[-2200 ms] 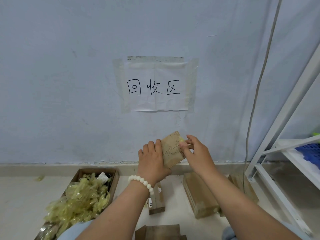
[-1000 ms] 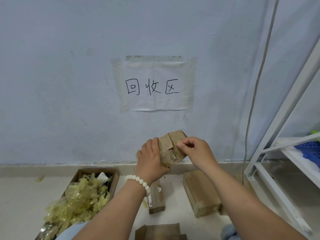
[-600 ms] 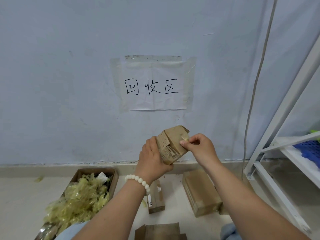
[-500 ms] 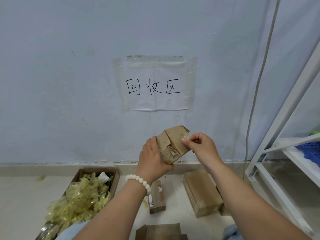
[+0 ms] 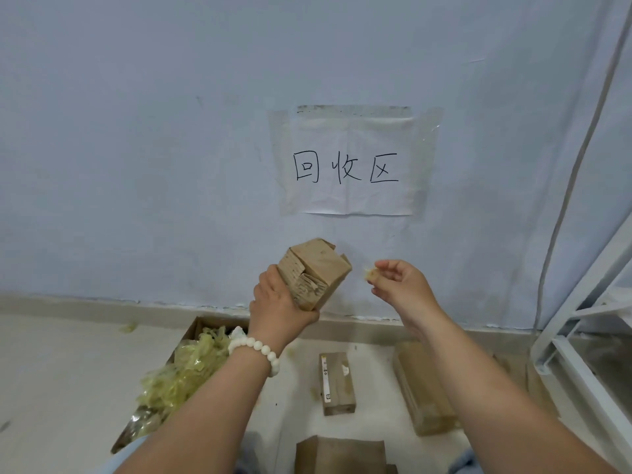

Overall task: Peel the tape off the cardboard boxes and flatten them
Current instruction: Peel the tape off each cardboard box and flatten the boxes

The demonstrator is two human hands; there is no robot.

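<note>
Head | left hand (image 5: pixel 277 309) grips box (image 5: pixel 316 271) (tilted) | right hand (image 5: pixel 400 285) pinches tape (image 5: pixel 369 273)

Brown cardboard box (image 5: pixel 316 271), yellowish tape scrap (image 5: pixel 368 273) and tape heap (image 5: pixel 184 374), white bead bracelet (image 5: pixel 253 347), pale blue wall (image 5: pixel 136 131)

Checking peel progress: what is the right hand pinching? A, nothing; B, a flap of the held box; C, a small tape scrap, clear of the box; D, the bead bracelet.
C: the right hand pinches a small yellowish tape scrap, apart from the cardboard box gripped by the left hand.
</note>
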